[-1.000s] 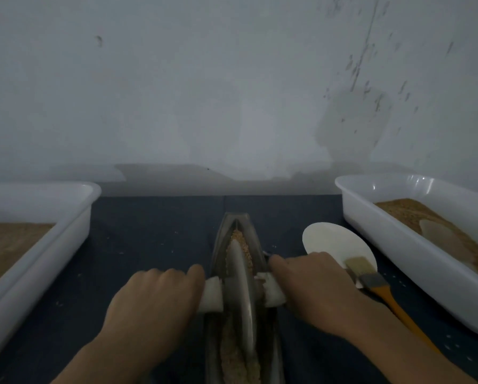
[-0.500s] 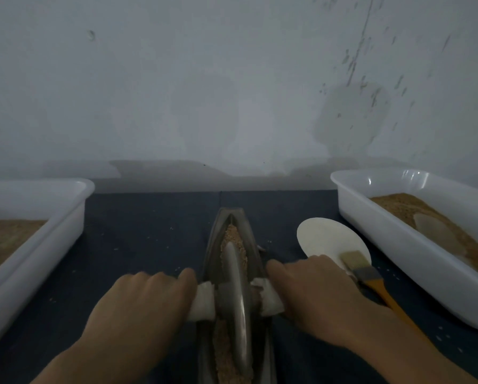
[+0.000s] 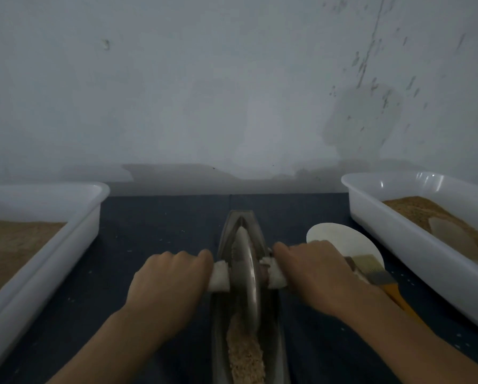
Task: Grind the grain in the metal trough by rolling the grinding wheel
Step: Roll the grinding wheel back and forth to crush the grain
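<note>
Hands gripped the cloth-wrapped axle either side of the grinding wheel [image 3: 244, 275]: left hand [image 3: 170, 284] and right hand [image 3: 319, 273], fingers curled round it. Wheel stood upright near the far end of the metal trough [image 3: 271, 322] on the bench [image 3: 160, 231], with grain [image 3: 244, 353] lying behind it.

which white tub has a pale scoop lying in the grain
The right tub: a pale scoop lies in its grain. The left tub shows only grain.
</note>
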`<state>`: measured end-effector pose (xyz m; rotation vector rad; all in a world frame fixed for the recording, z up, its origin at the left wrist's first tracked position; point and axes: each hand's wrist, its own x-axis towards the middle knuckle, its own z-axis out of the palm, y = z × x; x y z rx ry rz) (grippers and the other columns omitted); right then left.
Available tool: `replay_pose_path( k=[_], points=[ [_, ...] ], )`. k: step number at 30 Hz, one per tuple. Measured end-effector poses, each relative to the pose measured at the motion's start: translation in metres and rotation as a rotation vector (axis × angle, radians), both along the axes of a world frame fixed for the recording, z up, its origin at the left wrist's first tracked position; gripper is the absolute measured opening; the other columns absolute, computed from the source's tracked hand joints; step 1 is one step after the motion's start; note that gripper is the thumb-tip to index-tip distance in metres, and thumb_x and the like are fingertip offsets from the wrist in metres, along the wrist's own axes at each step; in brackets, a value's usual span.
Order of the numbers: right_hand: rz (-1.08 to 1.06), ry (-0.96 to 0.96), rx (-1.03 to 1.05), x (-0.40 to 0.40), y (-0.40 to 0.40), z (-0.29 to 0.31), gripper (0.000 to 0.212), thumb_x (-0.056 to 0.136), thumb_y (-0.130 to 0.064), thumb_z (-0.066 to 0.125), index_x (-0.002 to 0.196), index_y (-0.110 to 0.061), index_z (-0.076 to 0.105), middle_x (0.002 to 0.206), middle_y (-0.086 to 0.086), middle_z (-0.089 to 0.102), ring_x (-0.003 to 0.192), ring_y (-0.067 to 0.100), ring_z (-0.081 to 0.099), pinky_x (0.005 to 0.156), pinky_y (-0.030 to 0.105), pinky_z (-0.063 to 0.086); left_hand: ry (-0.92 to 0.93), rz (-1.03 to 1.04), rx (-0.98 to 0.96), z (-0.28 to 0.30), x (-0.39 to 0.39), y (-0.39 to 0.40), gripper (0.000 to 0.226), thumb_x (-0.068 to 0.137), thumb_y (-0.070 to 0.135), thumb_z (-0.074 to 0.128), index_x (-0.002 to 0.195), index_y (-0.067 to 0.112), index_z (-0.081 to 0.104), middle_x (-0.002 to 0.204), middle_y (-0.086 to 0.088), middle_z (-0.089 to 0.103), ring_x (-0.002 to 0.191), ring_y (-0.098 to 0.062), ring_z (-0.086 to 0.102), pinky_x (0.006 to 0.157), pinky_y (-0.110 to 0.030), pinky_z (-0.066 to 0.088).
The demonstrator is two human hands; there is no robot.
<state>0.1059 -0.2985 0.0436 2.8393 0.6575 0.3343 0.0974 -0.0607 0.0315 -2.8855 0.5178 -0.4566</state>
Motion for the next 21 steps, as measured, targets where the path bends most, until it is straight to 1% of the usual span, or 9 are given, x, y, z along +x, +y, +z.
replay_pose_path(
  k=[3, 6, 7, 9, 11, 13, 17, 19, 21],
  points=[
    [-0.001, 0.065, -0.013, -0.032, -0.002, -0.009, 0.026, 0.085, -0.023, 0.052, 0.091, -0.026, 0.027, 0.091, -0.004, 0.059, 0.079, 0.023, 0.060, 0.058, 0.034, 0.026, 0.058, -0.062, 0.009, -0.003, -0.024, 0.005, 0.043, 0.073, 0.042, 0.067, 0.085, 0.033, 0.026, 0.071, 0.008, 0.046, 0.059, -0.014, 0.046, 0.052, -0.028, 0.029],
    [-0.038, 0.080, -0.006, -0.040, -0.002, -0.011, 0.024, 0.086, -0.023, 0.049, 0.091, -0.027, 0.026, 0.093, -0.005, 0.058, 0.081, 0.022, 0.060, 0.052, 0.035, 0.019, 0.019, -0.150, 0.049, -0.005, -0.032, 0.008, 0.059, 0.033, 0.041, 0.084, 0.069, 0.029, 0.039, 0.047, 0.008, 0.042, 0.035, -0.009, 0.041, 0.037, -0.021, 0.024],
    [-0.046, 0.055, -0.001, -0.037, -0.001, -0.011, 0.026, 0.085, -0.024, 0.051, 0.092, -0.027, 0.027, 0.092, -0.006, 0.058, 0.081, 0.022, 0.060, 0.052, 0.034, 0.020, 0.019, -0.125, 0.055, -0.003, -0.029, 0.007, 0.060, 0.035, 0.041, 0.084, 0.070, 0.030, 0.036, 0.048, 0.008, 0.043, 0.035, -0.009, 0.041, 0.037, -0.021, 0.023],
    [-0.053, 0.004, -0.001, -0.022, -0.001, -0.009, 0.030, 0.084, -0.027, 0.057, 0.093, -0.029, 0.028, 0.091, -0.006, 0.060, 0.080, 0.021, 0.061, 0.057, 0.032, 0.026, -0.042, -0.068, 0.016, -0.007, -0.015, 0.003, 0.052, 0.063, 0.040, 0.075, 0.080, 0.030, 0.026, 0.063, 0.009, 0.047, 0.049, -0.012, 0.043, 0.046, -0.027, 0.028],
    [-0.057, -0.059, -0.001, 0.002, 0.000, -0.009, 0.035, 0.083, -0.029, 0.061, 0.090, -0.028, 0.026, 0.091, -0.005, 0.063, 0.077, 0.020, 0.061, 0.058, 0.031, 0.028, -0.103, 0.009, 0.007, -0.006, 0.006, -0.003, 0.042, 0.079, 0.035, 0.064, 0.084, 0.029, 0.023, 0.073, 0.007, 0.051, 0.057, -0.014, 0.045, 0.053, -0.029, 0.031],
    [-0.058, -0.117, -0.025, 0.025, 0.002, -0.006, 0.038, 0.083, -0.027, 0.062, 0.087, -0.025, 0.024, 0.089, -0.004, 0.064, 0.074, 0.020, 0.061, 0.057, 0.031, 0.027, -0.130, 0.051, -0.016, -0.005, 0.023, -0.006, 0.040, 0.082, 0.032, 0.062, 0.085, 0.028, 0.022, 0.079, 0.005, 0.057, 0.059, -0.016, 0.046, 0.054, -0.031, 0.032],
    [-0.041, -0.145, -0.063, 0.029, 0.006, 0.001, 0.031, 0.085, -0.026, 0.059, 0.089, -0.023, 0.028, 0.089, -0.003, 0.064, 0.074, 0.022, 0.061, 0.058, 0.032, 0.029, -0.088, 0.060, -0.034, -0.005, 0.026, -0.007, 0.034, 0.084, 0.028, 0.061, 0.086, 0.026, 0.027, 0.084, 0.004, 0.061, 0.067, -0.019, 0.057, 0.056, -0.031, 0.034],
    [-0.027, -0.104, -0.038, 0.008, 0.001, -0.003, 0.032, 0.085, -0.028, 0.060, 0.090, -0.026, 0.029, 0.088, -0.005, 0.062, 0.073, 0.018, 0.060, 0.058, 0.030, 0.030, -0.098, 0.017, -0.017, -0.004, 0.011, -0.005, 0.034, 0.084, 0.028, 0.061, 0.086, 0.026, 0.027, 0.079, 0.005, 0.057, 0.059, -0.018, 0.047, 0.053, -0.031, 0.029],
    [0.001, -0.082, 0.016, -0.017, -0.006, -0.012, 0.044, 0.081, -0.031, 0.064, 0.084, -0.030, 0.020, 0.079, -0.006, 0.058, 0.066, 0.015, 0.056, 0.055, 0.030, 0.030, -0.090, -0.040, -0.019, -0.005, -0.011, -0.001, 0.042, 0.080, 0.031, 0.065, 0.085, 0.028, 0.023, 0.067, 0.008, 0.042, 0.051, -0.012, 0.032, 0.048, -0.028, 0.021]
  ],
)
